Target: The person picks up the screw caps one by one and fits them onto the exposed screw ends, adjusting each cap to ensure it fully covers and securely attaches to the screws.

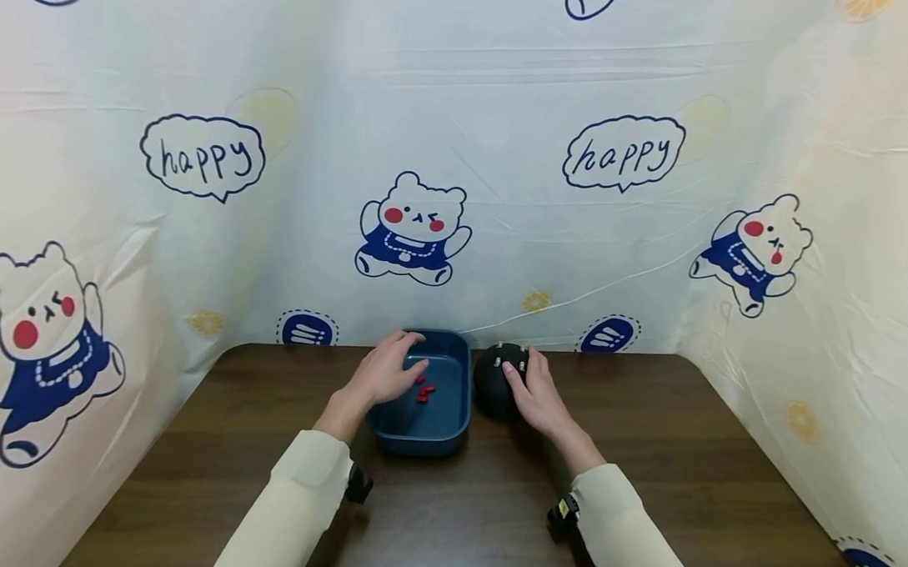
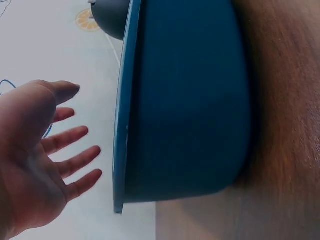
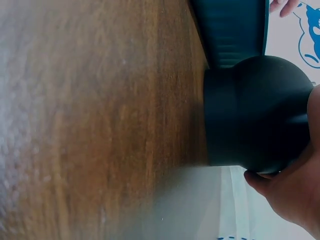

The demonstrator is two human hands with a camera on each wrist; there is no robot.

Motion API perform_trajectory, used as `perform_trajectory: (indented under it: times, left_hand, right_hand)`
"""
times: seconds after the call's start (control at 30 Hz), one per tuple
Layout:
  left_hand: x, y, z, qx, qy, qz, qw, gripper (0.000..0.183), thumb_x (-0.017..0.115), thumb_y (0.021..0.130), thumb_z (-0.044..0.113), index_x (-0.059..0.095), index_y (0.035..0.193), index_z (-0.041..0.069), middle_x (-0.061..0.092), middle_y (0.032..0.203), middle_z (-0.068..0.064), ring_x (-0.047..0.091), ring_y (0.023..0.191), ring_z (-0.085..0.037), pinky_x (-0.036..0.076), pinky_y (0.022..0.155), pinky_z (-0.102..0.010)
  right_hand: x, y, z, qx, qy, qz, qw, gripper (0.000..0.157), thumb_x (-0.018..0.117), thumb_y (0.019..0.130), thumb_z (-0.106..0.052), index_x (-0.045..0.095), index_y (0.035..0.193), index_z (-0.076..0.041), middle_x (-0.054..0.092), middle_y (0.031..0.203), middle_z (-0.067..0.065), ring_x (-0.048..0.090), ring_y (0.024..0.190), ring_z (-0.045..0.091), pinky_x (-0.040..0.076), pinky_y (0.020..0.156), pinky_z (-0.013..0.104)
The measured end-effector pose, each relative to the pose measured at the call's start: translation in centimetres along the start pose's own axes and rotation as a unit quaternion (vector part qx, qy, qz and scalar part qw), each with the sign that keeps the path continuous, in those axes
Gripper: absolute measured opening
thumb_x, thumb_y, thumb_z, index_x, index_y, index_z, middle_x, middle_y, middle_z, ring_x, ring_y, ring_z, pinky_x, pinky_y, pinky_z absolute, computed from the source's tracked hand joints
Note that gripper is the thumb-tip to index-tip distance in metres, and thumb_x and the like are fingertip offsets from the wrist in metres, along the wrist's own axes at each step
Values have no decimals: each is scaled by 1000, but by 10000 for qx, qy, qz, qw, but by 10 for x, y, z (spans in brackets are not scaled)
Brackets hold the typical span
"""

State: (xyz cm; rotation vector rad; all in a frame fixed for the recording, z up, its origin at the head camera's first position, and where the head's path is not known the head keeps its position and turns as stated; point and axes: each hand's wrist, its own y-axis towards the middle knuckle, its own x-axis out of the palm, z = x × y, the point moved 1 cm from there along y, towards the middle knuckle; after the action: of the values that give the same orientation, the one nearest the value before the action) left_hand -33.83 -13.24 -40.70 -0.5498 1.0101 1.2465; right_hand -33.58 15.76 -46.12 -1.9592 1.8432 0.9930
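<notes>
On the table (image 1: 445, 525), a blue tray (image 1: 418, 446) sits near twelve o'clock. At its three o'clock, the right hand (image 1: 543, 401) grips a black dome (image 1: 493, 395), whose smooth curve might slip. The left hand (image 1: 379, 373), fingers loose, hovers at ten; bumping the tray could scatter the red pieces (image 1: 423, 396) inside.

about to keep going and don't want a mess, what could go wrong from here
The black round-topped object might tip if the right hand pushes sideways, as it is held near its top. It stands close beside the blue bin, so they could bump. The left hand, over the bin, might knock it and jostle the small red pieces inside.
</notes>
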Motion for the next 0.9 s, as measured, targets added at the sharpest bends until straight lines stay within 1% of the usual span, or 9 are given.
perform_trajectory:
  times: [0.2, 0.37, 0.5, 0.6, 0.9]
  left_hand:
    - [4, 7, 0, -194, -44, -396, 9990, 50, 62, 103, 35, 53, 146, 12, 52, 147, -14, 53, 130, -33, 46, 106, -58]
    - [7, 13, 1, -328, -2, -659, 9973, 51, 63, 102, 35, 53, 146, 11, 53, 146, -14, 53, 130, -33, 48, 104, -58]
    - [11, 18, 0, -397, 31, -872, 9954, 51, 63, 103, 32, 52, 146, 9, 54, 145, -17, 55, 127, -32, 49, 104, -57]
    - [14, 22, 0, -410, 19, -970, 9944, 49, 62, 103, 31, 52, 145, 7, 55, 144, -18, 56, 124, -32, 49, 103, -55]
    - [23, 29, 0, -539, -18, -1191, 9914, 47, 61, 104, 30, 53, 144, 7, 58, 140, -18, 60, 117, -30, 51, 102, -53]
  right_hand:
    - [1, 0, 0, 26, -10, -41, 10000, 75, 42, 109, -46, 14, 160, 3, 23, 161, 27, 28, 148, 41, 25, 121, 55]
    - [0, -1, -1, -63, -15, 43, 10000, 73, 43, 109, -43, 17, 158, 4, 26, 159, 29, 32, 146, 43, 28, 119, 57]
    - [-1, -2, -1, -10, -67, 13, 10000, 72, 43, 110, -44, 17, 159, 3, 26, 159, 27, 32, 145, 42, 28, 119, 56]
    - [-2, -2, -1, 25, -54, -22, 10000, 73, 42, 109, -45, 16, 159, 1, 25, 159, 26, 32, 146, 41, 28, 120, 55]
    - [-1, -1, 2, -105, -53, 0, 9999, 75, 41, 109, -47, 15, 159, 2, 25, 159, 26, 34, 144, 42, 29, 119, 57]
